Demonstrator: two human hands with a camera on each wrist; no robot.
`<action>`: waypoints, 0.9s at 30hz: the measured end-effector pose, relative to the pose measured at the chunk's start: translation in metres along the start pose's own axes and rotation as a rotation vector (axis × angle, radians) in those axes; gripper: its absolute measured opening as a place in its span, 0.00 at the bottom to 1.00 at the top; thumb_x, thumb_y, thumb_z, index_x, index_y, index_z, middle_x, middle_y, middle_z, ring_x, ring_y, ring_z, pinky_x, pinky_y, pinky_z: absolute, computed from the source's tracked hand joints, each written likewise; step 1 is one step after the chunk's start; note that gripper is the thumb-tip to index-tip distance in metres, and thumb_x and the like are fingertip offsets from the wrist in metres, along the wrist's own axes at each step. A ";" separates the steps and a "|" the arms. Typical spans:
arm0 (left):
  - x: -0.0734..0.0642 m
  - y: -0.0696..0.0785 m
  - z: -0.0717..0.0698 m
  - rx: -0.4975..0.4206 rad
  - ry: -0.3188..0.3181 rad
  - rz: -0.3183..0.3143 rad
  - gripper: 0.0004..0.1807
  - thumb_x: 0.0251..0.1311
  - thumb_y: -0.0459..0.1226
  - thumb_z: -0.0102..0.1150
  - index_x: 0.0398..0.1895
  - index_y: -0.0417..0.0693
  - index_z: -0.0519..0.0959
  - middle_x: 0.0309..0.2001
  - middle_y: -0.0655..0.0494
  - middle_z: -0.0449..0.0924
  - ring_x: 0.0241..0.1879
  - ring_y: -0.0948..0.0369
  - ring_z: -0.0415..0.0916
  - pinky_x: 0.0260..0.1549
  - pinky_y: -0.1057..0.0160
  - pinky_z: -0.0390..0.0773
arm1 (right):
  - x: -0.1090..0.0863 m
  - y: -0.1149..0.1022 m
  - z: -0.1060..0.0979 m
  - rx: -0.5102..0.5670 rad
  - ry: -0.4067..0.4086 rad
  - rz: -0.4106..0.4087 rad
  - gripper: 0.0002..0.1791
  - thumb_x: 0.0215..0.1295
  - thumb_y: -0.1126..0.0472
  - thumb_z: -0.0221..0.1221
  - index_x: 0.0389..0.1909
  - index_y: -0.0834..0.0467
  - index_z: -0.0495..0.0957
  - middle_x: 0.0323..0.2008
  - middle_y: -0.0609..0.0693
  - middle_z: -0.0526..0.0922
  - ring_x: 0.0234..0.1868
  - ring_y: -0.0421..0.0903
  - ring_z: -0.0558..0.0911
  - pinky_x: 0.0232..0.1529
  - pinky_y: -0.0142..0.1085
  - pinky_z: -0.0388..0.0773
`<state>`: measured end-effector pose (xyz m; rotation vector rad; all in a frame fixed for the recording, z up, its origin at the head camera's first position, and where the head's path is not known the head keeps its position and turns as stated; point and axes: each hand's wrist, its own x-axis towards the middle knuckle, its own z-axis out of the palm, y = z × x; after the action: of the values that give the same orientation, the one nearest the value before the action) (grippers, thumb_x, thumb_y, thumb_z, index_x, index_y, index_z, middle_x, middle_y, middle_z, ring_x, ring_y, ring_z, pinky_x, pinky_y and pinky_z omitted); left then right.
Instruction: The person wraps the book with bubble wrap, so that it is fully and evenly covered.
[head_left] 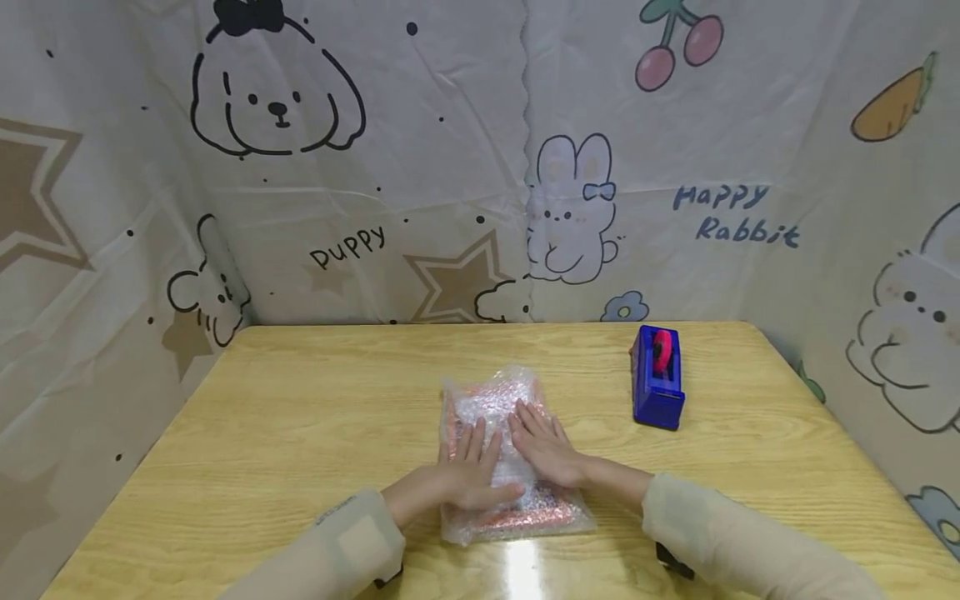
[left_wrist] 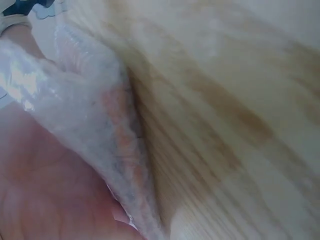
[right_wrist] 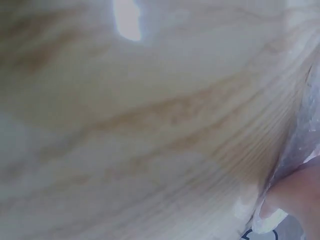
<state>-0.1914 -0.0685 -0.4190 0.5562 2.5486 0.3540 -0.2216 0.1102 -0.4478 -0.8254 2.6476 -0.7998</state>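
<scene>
1. The bubble-wrapped parcel [head_left: 513, 462] lies flat on the wooden counter [head_left: 322, 417], toward the near side and around the middle, right in front of the person.
2. Through the clear, shiny wrap I can see orange-red along the parcel's sides and near edge; what exactly is inside, I can't tell.
3. The left hand [head_left: 472, 479] rests on the left part of the parcel, fingers straight and pointing away from the person, the thumb stretched out to the right over the wrap. It grasps nothing.
4. The right hand [head_left: 547, 450] lies on the parcel's right part, fingers extended and slanting up toward the left. It is not clenched and grips nothing either.
5. The two hands sit near each other, with a strip of wrap showing between them.
6. Both arms wear pale sleeves [head_left: 742, 525].
7. A blue tape dispenser [head_left: 657, 383] stands farther back on the counter, right of the parcel and well apart from it, with a red roll [head_left: 662, 352] in its top.
8. Behind the counter hangs a pale cloth [head_left: 450, 167] printed with a puppy, rabbits, stars and cherries.
</scene>
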 end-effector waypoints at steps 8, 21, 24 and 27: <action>0.006 -0.008 -0.008 0.021 -0.059 0.034 0.55 0.53 0.71 0.33 0.71 0.43 0.35 0.69 0.41 0.19 0.68 0.46 0.18 0.62 0.37 0.32 | 0.003 0.004 -0.004 0.017 -0.101 -0.030 0.41 0.69 0.40 0.35 0.69 0.66 0.40 0.70 0.62 0.29 0.69 0.58 0.29 0.63 0.59 0.24; -0.005 -0.038 -0.024 0.058 -0.168 0.309 0.65 0.44 0.52 0.68 0.69 0.34 0.31 0.70 0.38 0.22 0.69 0.48 0.22 0.66 0.46 0.34 | 0.002 0.009 -0.004 0.019 -0.135 -0.050 0.46 0.65 0.39 0.44 0.69 0.66 0.38 0.69 0.62 0.27 0.69 0.58 0.28 0.63 0.59 0.24; -0.005 -0.034 -0.017 0.116 -0.108 0.286 0.68 0.40 0.58 0.67 0.69 0.35 0.31 0.70 0.39 0.20 0.69 0.49 0.21 0.65 0.45 0.32 | 0.002 0.010 -0.004 0.013 -0.126 -0.056 0.48 0.64 0.37 0.44 0.69 0.66 0.39 0.69 0.63 0.28 0.69 0.59 0.29 0.63 0.60 0.24; -0.003 -0.031 -0.013 0.185 -0.065 0.271 0.69 0.38 0.62 0.65 0.70 0.37 0.31 0.70 0.41 0.19 0.69 0.49 0.20 0.65 0.45 0.30 | 0.002 0.011 -0.003 -0.009 -0.117 -0.070 0.50 0.61 0.36 0.47 0.69 0.67 0.39 0.69 0.64 0.29 0.69 0.60 0.30 0.63 0.60 0.25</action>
<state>-0.2052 -0.0988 -0.4176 0.9717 2.4610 0.1897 -0.2291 0.1179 -0.4513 -0.9418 2.5341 -0.7331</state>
